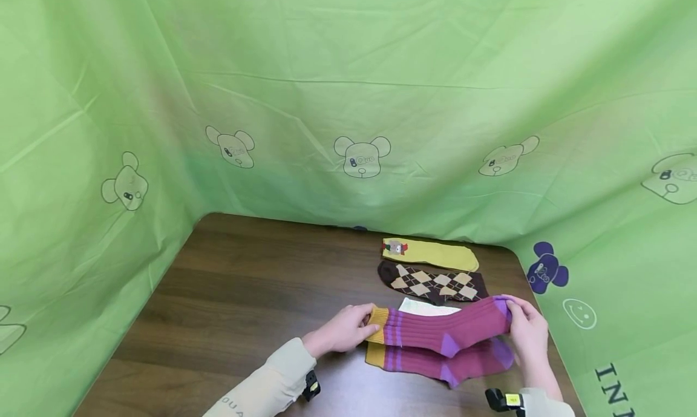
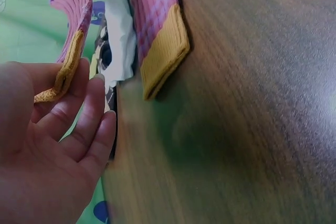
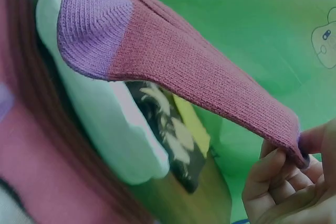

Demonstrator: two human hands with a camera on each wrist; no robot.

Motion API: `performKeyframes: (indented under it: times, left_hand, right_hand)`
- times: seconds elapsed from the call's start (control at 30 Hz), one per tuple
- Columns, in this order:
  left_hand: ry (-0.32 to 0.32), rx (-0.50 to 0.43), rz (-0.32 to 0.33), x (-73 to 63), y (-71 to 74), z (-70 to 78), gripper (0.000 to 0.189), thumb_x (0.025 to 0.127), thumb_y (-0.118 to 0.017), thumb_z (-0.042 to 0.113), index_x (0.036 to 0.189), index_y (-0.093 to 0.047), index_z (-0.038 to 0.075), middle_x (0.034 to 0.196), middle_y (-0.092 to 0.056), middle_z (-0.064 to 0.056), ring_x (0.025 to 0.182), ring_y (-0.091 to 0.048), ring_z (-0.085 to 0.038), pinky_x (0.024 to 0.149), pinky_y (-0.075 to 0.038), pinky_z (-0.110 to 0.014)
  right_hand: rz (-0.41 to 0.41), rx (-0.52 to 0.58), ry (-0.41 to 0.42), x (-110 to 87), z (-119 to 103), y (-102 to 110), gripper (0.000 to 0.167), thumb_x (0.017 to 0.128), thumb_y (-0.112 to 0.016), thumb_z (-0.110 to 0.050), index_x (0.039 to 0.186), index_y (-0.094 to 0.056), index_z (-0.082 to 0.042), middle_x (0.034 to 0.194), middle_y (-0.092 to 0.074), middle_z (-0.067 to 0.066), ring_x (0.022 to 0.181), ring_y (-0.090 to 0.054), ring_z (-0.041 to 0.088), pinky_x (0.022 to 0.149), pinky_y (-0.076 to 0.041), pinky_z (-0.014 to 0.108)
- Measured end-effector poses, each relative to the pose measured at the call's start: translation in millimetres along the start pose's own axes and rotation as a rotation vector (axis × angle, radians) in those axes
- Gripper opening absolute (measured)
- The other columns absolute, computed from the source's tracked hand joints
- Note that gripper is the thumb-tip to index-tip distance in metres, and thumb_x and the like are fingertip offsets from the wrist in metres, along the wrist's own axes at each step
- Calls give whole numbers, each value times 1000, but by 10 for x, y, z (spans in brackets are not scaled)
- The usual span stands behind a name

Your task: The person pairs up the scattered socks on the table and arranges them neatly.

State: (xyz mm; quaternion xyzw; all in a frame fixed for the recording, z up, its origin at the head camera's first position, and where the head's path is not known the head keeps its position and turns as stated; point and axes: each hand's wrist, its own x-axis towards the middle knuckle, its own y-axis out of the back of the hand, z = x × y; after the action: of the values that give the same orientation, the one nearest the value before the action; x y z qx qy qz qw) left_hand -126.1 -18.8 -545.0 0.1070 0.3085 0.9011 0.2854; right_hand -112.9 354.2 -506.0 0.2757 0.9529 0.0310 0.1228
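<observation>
Stretched between both hands is a maroon sock with a mustard cuff and purple stripes, heel and toe. My left hand pinches its cuff between thumb and fingers, as the left wrist view also shows. At the other end, my right hand pinches the purple toe; in the right wrist view the sock's purple heel hangs lower along its edge. A matching maroon sock lies on the table just below and in front, partly covered by the held one. Behind the held sock, a white sock is mostly hidden.
Farther back on the brown wooden table lie a dark argyle sock and a yellow sock with a small animal figure, in a row on the right side. A green cloth with bear drawings walls the table's back and sides.
</observation>
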Motion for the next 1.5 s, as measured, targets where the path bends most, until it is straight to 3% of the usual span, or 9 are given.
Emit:
performKeyframes:
  times: [0.27,0.53,0.7,0.87,1.03,1.13,1.3,1.4,1.5]
  left_hand:
    - [-17,12,-44,-36,-63,61,12,98,-67,17,110,-64,12,80,-59,15,68,-55,0,66,-47,-18]
    - [-41,19,-139,-63,-109,89,7,98,-66,17,103,-63,15,73,-55,15,60,-50,0,59,-45,-17]
    - [-18,79,-174,-76,-176,79,8,97,-68,16,96,-60,16,66,-50,14,54,-47,0,54,-42,-16]
    - [-8,131,-139,-78,-240,84,16,95,-70,17,89,-55,17,63,-45,13,53,-42,-1,51,-37,-17]
    - [6,100,-158,-54,-259,109,14,96,-70,18,92,-56,17,62,-48,13,52,-45,-1,52,-39,-17]
    - [21,86,-182,-36,-258,132,12,96,-70,19,96,-58,17,61,-50,13,50,-47,-1,52,-41,-17]
    - [116,136,-190,-21,-277,148,18,92,-73,17,106,-63,10,68,-51,10,57,-48,-3,56,-43,-19]
    - [180,152,-163,-25,-291,131,21,89,-76,14,103,-62,7,72,-54,7,62,-50,-5,60,-46,-20]
    - [204,152,-106,-28,-296,107,22,85,-78,12,95,-60,8,72,-55,7,64,-50,-6,61,-46,-21]
  right_hand:
    - [8,-102,-69,-66,185,149,37,106,-51,-21,77,-67,-39,75,-58,-5,55,-50,9,49,-47,25]
    - [20,-177,-79,-77,322,224,40,105,-48,-21,72,-66,-36,71,-56,-3,54,-52,9,48,-49,26]
    - [36,-324,-46,-97,405,226,33,101,-44,-21,86,-71,-11,68,-53,2,50,-50,14,47,-49,30]
    - [14,-383,-55,-123,468,215,44,100,-40,-20,113,-59,17,75,-56,12,49,-52,17,47,-50,30]
    - [36,-437,-55,-100,470,273,49,101,-38,-25,121,-56,16,75,-57,12,53,-53,19,50,-49,33]
    - [20,-505,-50,-76,440,305,52,103,-38,-30,122,-56,15,84,-61,22,66,-57,25,59,-46,36]
    - [-60,-590,-15,-71,501,284,52,104,-39,-30,121,-57,15,95,-61,28,83,-54,32,66,-44,38]
    - [-97,-595,-1,-64,568,271,48,103,-42,-27,119,-58,15,95,-62,27,79,-54,26,62,-48,33]
    - [-128,-579,-10,-65,591,273,48,101,-43,-26,122,-56,16,110,-57,35,80,-56,23,61,-52,30]
